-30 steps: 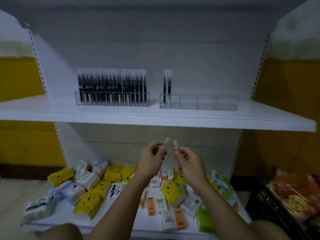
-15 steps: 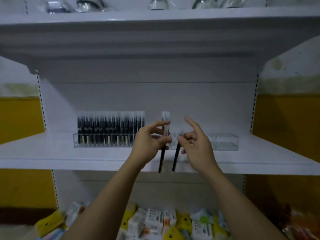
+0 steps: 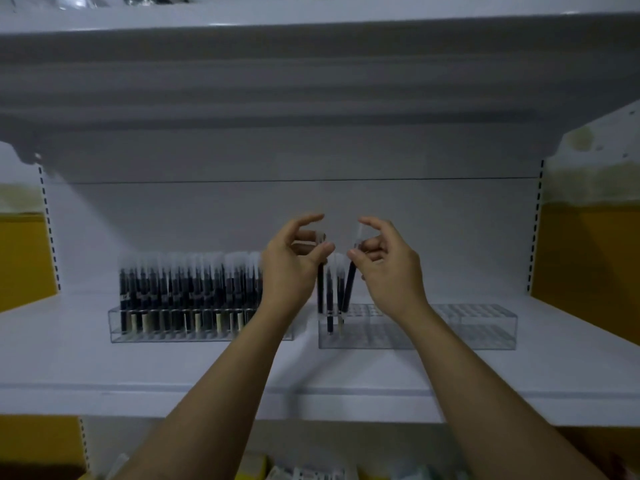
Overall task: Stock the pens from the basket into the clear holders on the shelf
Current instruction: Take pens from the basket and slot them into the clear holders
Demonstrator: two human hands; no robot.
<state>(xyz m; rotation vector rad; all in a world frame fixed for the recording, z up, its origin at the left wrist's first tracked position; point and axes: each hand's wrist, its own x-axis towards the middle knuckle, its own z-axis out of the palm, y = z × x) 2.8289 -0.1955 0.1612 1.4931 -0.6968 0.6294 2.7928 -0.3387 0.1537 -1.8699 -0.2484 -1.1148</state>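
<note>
A slim dark pen (image 3: pixel 320 289) is pinched by curled fingers of the left hand (image 3: pixel 294 268), a second pen (image 3: pixel 349 289) likewise by the right hand (image 3: pixel 389 271). Both are held at the left end of a clear gridded holder (image 3: pixel 467 329) on the white shelf (image 3: pixel 311 372), beside a full holder (image 3: pixel 166 334).

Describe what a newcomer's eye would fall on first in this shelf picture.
At the centre, the left hand pinches a dark pen and the right hand a second pen, at the left end of a nearly empty clear holder. Left of it on the white shelf stands a packed holder of pens.
</note>
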